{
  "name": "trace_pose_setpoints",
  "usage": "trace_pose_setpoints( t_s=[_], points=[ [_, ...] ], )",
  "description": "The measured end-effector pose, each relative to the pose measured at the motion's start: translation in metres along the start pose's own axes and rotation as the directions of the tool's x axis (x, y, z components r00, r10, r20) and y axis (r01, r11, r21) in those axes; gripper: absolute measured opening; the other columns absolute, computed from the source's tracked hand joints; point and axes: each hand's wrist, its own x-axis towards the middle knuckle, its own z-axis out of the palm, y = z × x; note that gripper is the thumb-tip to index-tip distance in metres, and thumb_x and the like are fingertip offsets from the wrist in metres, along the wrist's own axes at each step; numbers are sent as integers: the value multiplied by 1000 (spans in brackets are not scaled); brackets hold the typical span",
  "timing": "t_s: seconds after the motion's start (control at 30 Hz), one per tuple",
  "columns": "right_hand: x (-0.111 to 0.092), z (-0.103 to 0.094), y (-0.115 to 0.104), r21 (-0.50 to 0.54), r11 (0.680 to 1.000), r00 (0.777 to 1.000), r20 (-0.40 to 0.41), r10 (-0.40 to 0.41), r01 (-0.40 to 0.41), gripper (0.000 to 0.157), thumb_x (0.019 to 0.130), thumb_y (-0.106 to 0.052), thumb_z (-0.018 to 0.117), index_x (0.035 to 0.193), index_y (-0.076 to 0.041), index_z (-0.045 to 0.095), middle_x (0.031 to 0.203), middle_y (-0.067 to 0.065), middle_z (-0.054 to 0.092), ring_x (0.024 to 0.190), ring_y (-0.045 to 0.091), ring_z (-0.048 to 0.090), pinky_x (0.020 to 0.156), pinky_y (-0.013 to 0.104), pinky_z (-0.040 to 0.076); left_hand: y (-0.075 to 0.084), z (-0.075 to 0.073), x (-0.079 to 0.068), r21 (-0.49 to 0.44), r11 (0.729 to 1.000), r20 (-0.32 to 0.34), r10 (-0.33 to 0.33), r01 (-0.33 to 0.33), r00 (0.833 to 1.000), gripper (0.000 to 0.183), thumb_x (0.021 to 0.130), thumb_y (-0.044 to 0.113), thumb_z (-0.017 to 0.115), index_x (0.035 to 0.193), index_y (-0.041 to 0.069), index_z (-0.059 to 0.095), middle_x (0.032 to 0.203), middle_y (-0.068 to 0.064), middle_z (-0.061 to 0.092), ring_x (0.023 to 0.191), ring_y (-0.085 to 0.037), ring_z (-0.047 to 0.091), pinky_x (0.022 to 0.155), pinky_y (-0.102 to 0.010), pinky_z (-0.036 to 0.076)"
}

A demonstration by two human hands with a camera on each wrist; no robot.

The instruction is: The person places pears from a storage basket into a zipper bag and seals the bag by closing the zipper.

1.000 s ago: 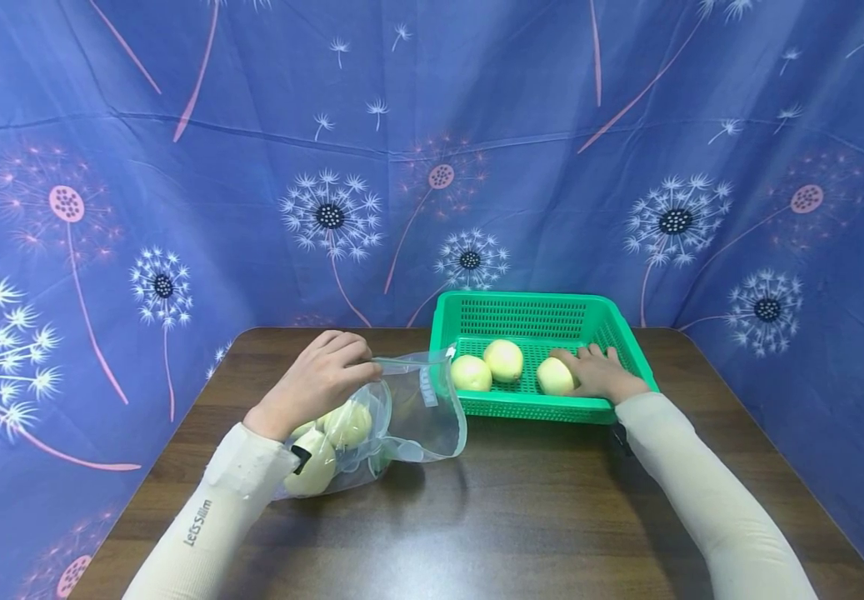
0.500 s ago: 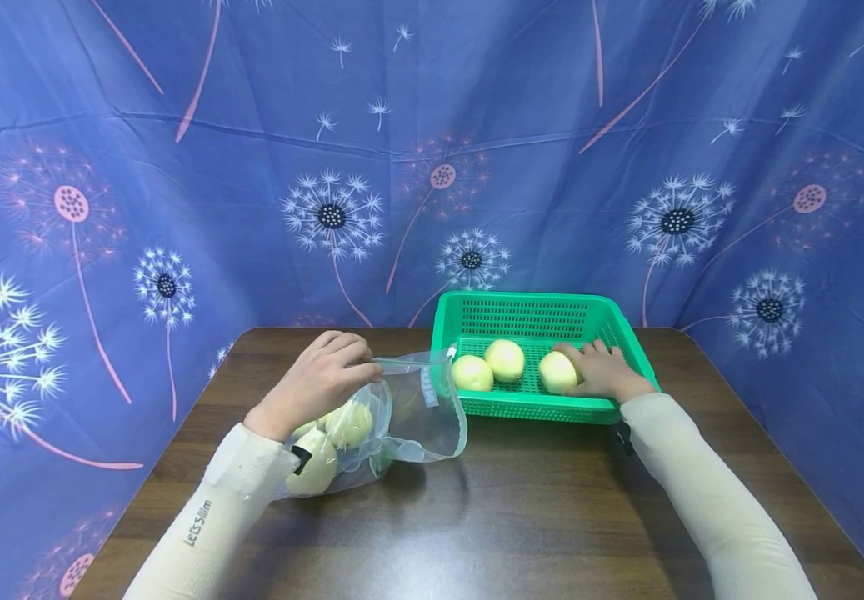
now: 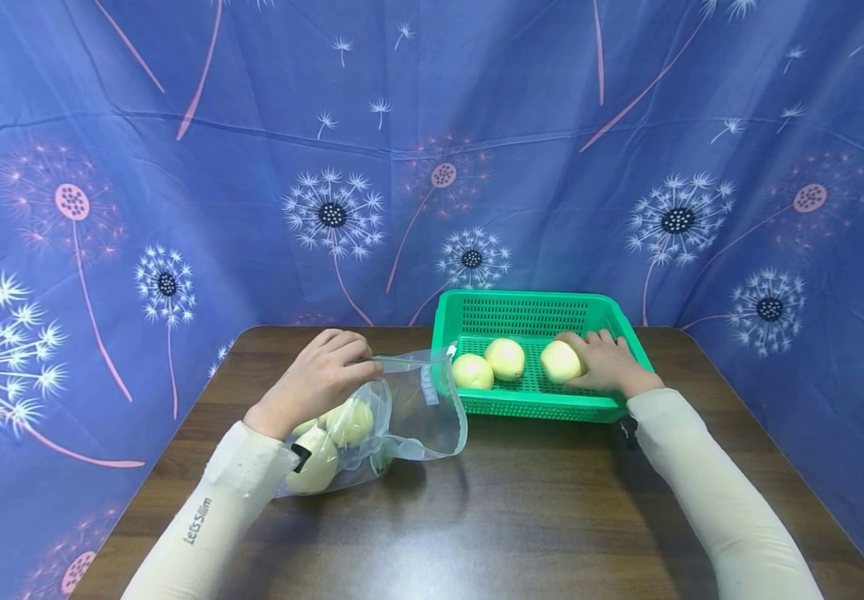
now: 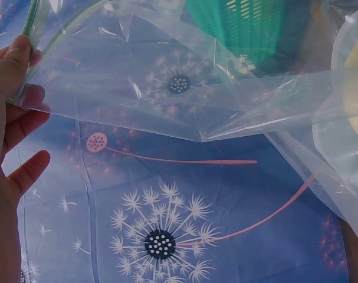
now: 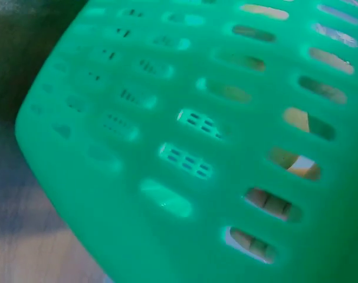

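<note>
- Fruit (image 3: 561,362), pale yellow and round, is inside the basket (image 3: 544,408), in its right half. The right hand (image 3: 606,364) grips it from the side nearer the basket's right wall; whether it touches the basket's floor I cannot tell.
- The left fruit (image 3: 472,372) and the middle fruit (image 3: 505,359) lie in the basket's left half, close together.
- The left hand (image 3: 319,379), left of the basket, pinches the edge of the clear bag (image 3: 427,429) between thumb and fingers. The bag's mouth gapes toward the basket and overlaps its near left corner in view; contact there is unclear.
- The bagged fruits (image 3: 349,422), at least two, sit left of the basket, in the bag's far end, on the surface (image 3: 506,508).
- The grip on the fruit could slip, since its skin looks smooth and round; it would then probably roll against the basket's other fruits.
- The right wrist lies over the basket's near rim, so lifting low might catch that rim and drag the basket.
- The bag's film looks limp and is pinched at one edge, so its mouth might fold shut if that pinch loosens or the basket nudges it.
</note>
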Motion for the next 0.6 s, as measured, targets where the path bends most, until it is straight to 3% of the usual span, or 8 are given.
trace_pose_setpoints(
  t_s=[0.13, 0.3, 0.6],
  points=[
    [0, -6, -2, 20, 1000, 1000, -27, -8, 8, 82, 65, -39, 79, 134, -22, 38, 102, 19, 52, 89, 34, 41, 64, 44, 32, 0, 0, 0, -1, 1000, 1, -1, 1, 1000, 15, 92, 24, 53, 89, 17, 65, 82, 0, 55, 88, -22, 54, 82, -37, 42],
    [0, -15, -6, 10, 1000, 998, -58, -13, 13, 84, 65, -41, 78, 135, -21, 37, 103, 20, 51, 90, 34, 40, 66, 47, 32, 0, 0, 0, -2, 1000, 2, -1, 1, 1000, 6, 87, 19, 60, 89, 17, 65, 82, 1, 54, 88, -22, 54, 83, -37, 42],
    [-2, -33, -22, 3, 998, 990, -128, -59, 60, 84, 62, -42, 79, 133, -24, 39, 103, 15, 51, 90, 31, 40, 65, 44, 31, 0, 0, 1, -2, 1000, -3, 4, -4, 1000, 12, 90, 22, 54, 88, 17, 65, 82, 1, 54, 87, -22, 54, 84, -36, 42]
  ],
)
